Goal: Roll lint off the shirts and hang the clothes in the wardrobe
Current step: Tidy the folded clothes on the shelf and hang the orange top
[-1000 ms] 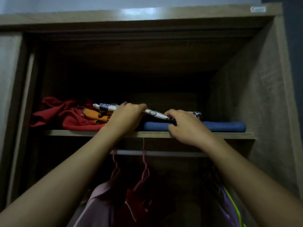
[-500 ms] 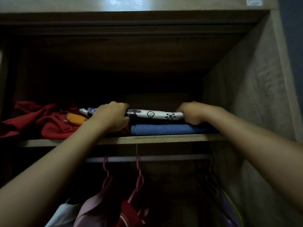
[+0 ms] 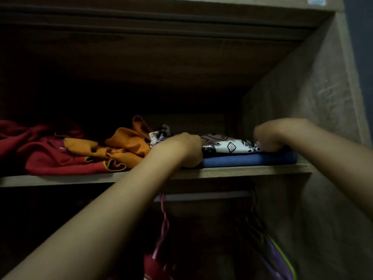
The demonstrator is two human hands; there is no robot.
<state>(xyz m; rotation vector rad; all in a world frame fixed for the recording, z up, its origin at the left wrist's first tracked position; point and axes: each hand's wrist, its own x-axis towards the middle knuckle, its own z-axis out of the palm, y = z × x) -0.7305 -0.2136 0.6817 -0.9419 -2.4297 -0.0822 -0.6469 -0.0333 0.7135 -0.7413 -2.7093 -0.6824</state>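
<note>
A folded white garment with black patterns [image 3: 230, 146] lies on top of a folded blue garment [image 3: 248, 159] at the right end of the wardrobe's upper shelf [image 3: 232, 172]. My left hand [image 3: 184, 149] grips the left end of this stack, fingers curled under it. My right hand [image 3: 269, 135] is closed on the right end, next to the wardrobe's side wall. The fingertips of both hands are hidden by the fabric.
Crumpled orange [image 3: 129, 145] and red [image 3: 50, 152] clothes lie on the shelf to the left. Below the shelf runs a hanging rail [image 3: 203, 196] with a pink hanger [image 3: 163, 225], a red garment [image 3: 153, 267] and purple-green hangers [image 3: 276, 257]. The wardrobe's right wall [image 3: 302, 98] stands close.
The view has moved closer and tilted up. Both hands have pushed the patterned garment deeper onto the blue one, and the right hand has shifted to the stack's right end.
</note>
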